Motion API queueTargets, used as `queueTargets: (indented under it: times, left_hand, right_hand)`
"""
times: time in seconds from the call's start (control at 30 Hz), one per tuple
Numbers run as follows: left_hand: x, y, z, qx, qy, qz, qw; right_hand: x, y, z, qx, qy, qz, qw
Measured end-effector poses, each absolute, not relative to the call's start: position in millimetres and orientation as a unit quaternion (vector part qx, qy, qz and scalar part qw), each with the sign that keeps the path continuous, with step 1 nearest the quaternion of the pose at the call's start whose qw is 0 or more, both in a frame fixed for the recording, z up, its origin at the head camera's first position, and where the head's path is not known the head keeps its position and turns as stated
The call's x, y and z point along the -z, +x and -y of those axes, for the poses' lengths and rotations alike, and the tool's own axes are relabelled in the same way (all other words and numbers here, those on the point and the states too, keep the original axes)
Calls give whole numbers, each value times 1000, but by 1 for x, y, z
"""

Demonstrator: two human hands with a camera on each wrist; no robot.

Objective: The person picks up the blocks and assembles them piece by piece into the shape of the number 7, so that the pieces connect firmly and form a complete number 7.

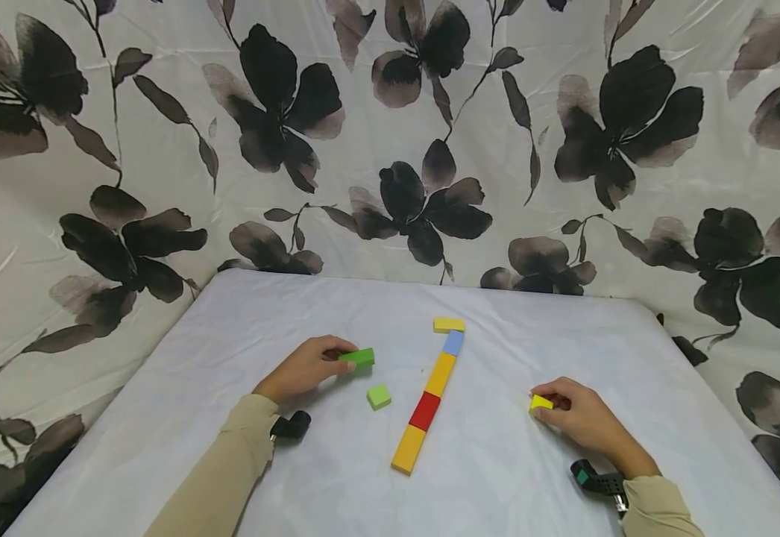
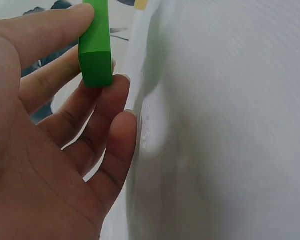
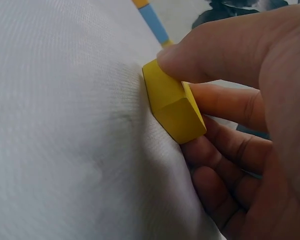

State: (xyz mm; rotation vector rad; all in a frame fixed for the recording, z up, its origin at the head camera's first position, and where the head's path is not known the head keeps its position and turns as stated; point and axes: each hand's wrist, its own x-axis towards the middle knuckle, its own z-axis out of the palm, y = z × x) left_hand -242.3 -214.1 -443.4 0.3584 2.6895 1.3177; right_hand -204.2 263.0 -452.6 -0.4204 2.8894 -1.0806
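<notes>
My left hand (image 1: 307,367) pinches a long green block (image 1: 358,358) between thumb and fingers, left of the row of blocks. In the left wrist view the green block (image 2: 96,55) points away from the palm. A small light green block (image 1: 379,397) lies on the cloth just below it. Over on the right, my right hand (image 1: 583,415) pinches a small yellow block (image 1: 541,403). Seen from the right wrist, that yellow block (image 3: 177,107) is at the white cloth, with the thumb on its upper face.
Between the hands runs a slanted row: an orange-yellow block (image 1: 408,449), a red block (image 1: 425,411), another orange-yellow block (image 1: 440,374) and a blue block (image 1: 453,343). A yellow block (image 1: 448,325) lies crosswise at its far end. White cloth (image 1: 497,477) covers the table; a floral sheet (image 1: 390,112) hangs behind.
</notes>
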Motion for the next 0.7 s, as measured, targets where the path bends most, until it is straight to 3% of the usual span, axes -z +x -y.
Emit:
queueTargets:
  times: [0.7]
  left_hand:
    - [440,-260,188,-436,111,-889,83]
  right_hand:
    - [460,-209,-266,348,-135,-928,9]
